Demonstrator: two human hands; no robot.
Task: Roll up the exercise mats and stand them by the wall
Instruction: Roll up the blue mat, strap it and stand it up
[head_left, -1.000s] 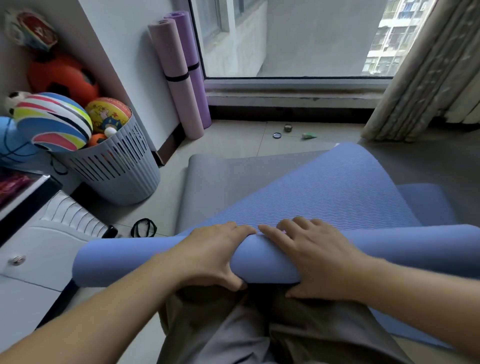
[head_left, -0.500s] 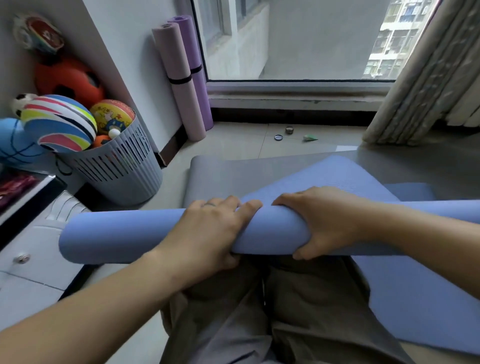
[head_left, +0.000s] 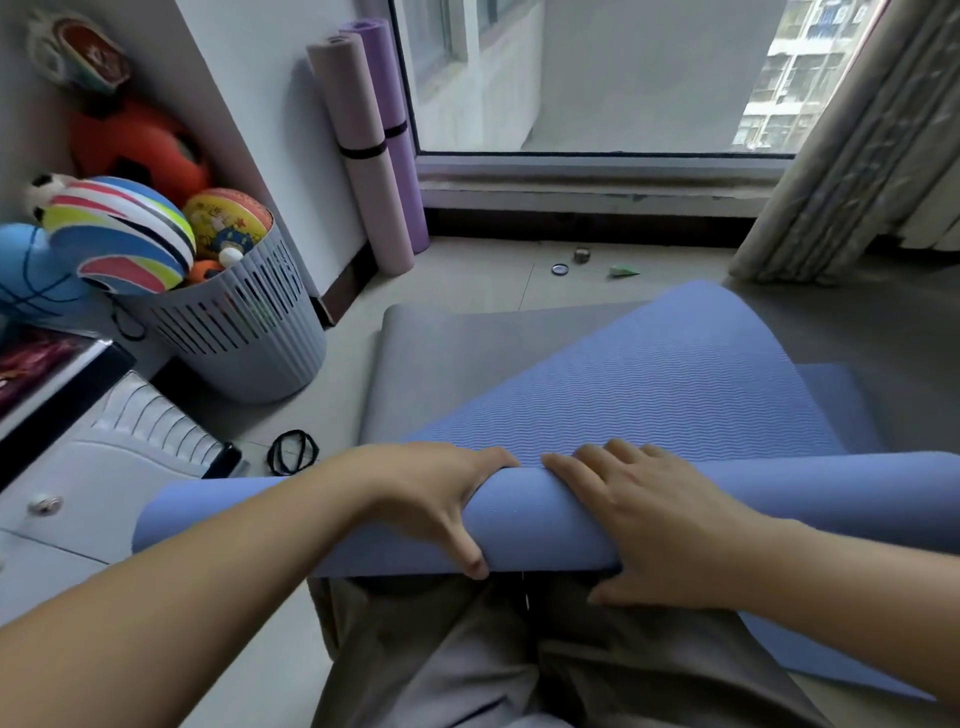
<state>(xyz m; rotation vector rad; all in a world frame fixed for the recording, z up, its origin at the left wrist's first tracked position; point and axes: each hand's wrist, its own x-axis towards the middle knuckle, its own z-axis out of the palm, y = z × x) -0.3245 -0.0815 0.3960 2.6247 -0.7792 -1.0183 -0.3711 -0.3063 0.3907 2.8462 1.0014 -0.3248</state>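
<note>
A blue exercise mat (head_left: 675, 379) lies half rolled across my lap, its roll (head_left: 234, 514) running left to right. My left hand (head_left: 431, 499) grips the roll near its middle, fingers over the top and thumb underneath. Just right of it, my right hand (head_left: 654, 519) wraps over the roll with the thumb below. The unrolled part rises away from me over a grey mat (head_left: 467, 358) that lies flat on the floor. Two rolled mats, a pink one (head_left: 358, 156) and a purple one (head_left: 395, 145), stand against the wall corner by the window.
A grey slatted basket (head_left: 244, 332) full of balls stands at the left. A black elastic strap (head_left: 293, 452) lies on the floor beside white furniture (head_left: 104, 467). Small objects (head_left: 582, 260) lie near the window sill. A curtain (head_left: 841, 171) hangs at the right.
The roll has come back down and towards me onto my lap, and both hands have shifted their hold on it. The free part of the blue mat arches higher.
</note>
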